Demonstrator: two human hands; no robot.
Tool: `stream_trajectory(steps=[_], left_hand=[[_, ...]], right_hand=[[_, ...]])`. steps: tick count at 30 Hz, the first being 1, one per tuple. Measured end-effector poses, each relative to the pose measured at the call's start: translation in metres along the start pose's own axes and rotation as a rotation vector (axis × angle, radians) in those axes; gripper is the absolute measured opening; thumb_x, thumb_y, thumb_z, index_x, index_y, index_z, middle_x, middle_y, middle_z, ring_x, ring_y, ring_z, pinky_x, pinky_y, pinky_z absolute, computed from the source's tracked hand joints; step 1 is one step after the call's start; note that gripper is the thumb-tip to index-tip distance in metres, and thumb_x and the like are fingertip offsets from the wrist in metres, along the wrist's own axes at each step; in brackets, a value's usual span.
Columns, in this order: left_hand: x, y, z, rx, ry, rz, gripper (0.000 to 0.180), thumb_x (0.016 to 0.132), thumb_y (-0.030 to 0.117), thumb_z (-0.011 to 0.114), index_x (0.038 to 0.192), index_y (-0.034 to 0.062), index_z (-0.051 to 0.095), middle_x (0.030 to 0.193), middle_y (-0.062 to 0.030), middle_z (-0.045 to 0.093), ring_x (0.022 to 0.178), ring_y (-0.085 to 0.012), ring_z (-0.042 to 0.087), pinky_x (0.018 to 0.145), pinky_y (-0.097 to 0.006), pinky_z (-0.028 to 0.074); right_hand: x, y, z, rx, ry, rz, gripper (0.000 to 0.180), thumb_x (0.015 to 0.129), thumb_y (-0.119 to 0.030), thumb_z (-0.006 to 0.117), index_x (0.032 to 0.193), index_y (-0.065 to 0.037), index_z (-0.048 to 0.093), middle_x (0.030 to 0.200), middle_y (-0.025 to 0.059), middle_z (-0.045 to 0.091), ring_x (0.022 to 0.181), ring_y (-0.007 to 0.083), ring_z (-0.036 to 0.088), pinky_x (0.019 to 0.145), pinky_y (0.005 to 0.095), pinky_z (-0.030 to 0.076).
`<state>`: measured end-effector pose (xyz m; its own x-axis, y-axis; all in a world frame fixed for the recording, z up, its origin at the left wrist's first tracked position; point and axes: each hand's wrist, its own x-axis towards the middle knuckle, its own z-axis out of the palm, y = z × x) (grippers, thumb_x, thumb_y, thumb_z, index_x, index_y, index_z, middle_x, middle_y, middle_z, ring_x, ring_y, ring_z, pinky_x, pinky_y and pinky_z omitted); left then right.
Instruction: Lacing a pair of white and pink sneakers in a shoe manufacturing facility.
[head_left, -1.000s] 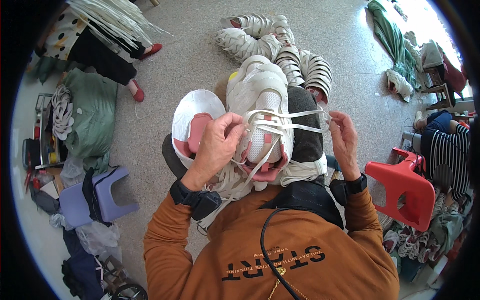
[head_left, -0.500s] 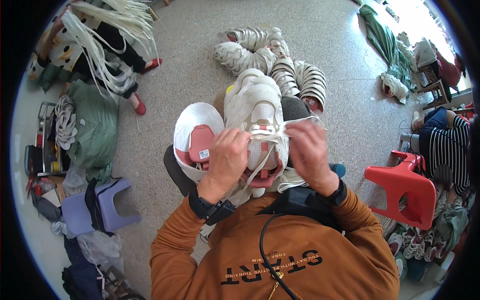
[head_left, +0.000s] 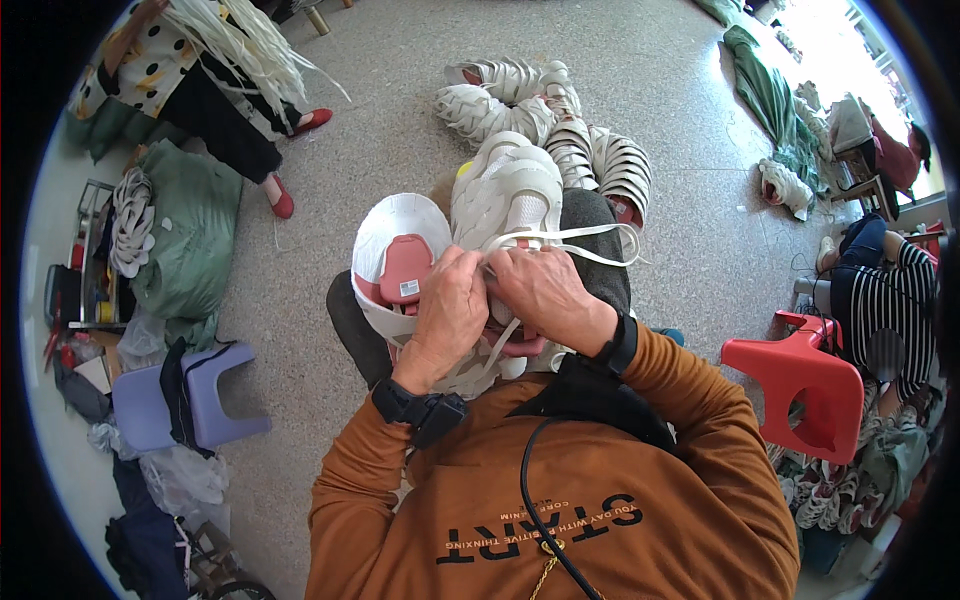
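A white sneaker (head_left: 510, 195) with a pink lining rests on my lap, toe pointing away from me. Both my hands meet over its tongue. My left hand (head_left: 452, 305) pinches the white lace (head_left: 585, 238) at the eyelets, and my right hand (head_left: 540, 290) grips the same lace beside it. A loop of the lace sticks out to the right. A second white sneaker (head_left: 395, 255) with a pink insole lies on its side just left of my left hand.
A pile of white sneakers (head_left: 560, 120) lies on the floor ahead. A purple plastic stool (head_left: 170, 395) stands at left, a red one (head_left: 800, 385) at right. A person in dotted clothing (head_left: 190, 70) holds laces at upper left; another in stripes (head_left: 885, 300) sits at right.
My right hand has come in from the right, where it held the lace pulled out, and now sits against my left hand over the shoe's tongue. The lace has slackened into a loop.
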<state>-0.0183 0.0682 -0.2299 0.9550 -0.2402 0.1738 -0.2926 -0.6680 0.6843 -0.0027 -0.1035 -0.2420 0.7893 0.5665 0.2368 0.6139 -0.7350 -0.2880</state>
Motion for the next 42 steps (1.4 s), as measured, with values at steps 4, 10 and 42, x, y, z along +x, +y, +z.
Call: stream_trajectory(steps=[4,10,42], left_hand=[[-0.001,-0.003,-0.001,-0.032,-0.014,0.015,0.017,0.097,0.004,0.053,0.108,-0.0070,0.062,0.098,-0.0195,0.063,0.088,-0.0373,0.064,0.077,-0.041,0.051],[-0.008,-0.002,-0.002,-0.176,0.054,-0.060,0.020,0.093,0.004,0.057,0.111,-0.0057,0.062,0.098,-0.0197,0.062,0.092,-0.0374,0.063,0.082,-0.043,0.050],[0.057,-0.023,-0.025,-0.327,-0.573,0.121,0.010,0.089,0.001,0.066,0.099,0.0010,0.064,0.091,-0.0056,0.064,0.082,-0.0196,0.067,0.072,-0.033,0.053]], right_hand=[[0.002,0.004,0.000,0.050,0.011,-0.057,0.014,0.087,-0.018,0.063,0.091,-0.005,0.058,0.073,0.0112,0.066,0.066,0.0330,0.068,0.059,0.0442,0.052],[-0.085,0.040,-0.056,0.576,0.006,0.375,0.015,0.094,-0.003,0.059,0.080,0.000,0.056,0.067,0.0129,0.051,0.057,0.0208,0.050,0.055,0.0381,0.041],[-0.042,0.042,-0.023,0.643,0.030,0.306,0.038,0.097,-0.033,0.066,0.075,-0.002,0.061,0.067,0.0189,0.061,0.065,0.0408,0.062,0.059,0.0458,0.047]])
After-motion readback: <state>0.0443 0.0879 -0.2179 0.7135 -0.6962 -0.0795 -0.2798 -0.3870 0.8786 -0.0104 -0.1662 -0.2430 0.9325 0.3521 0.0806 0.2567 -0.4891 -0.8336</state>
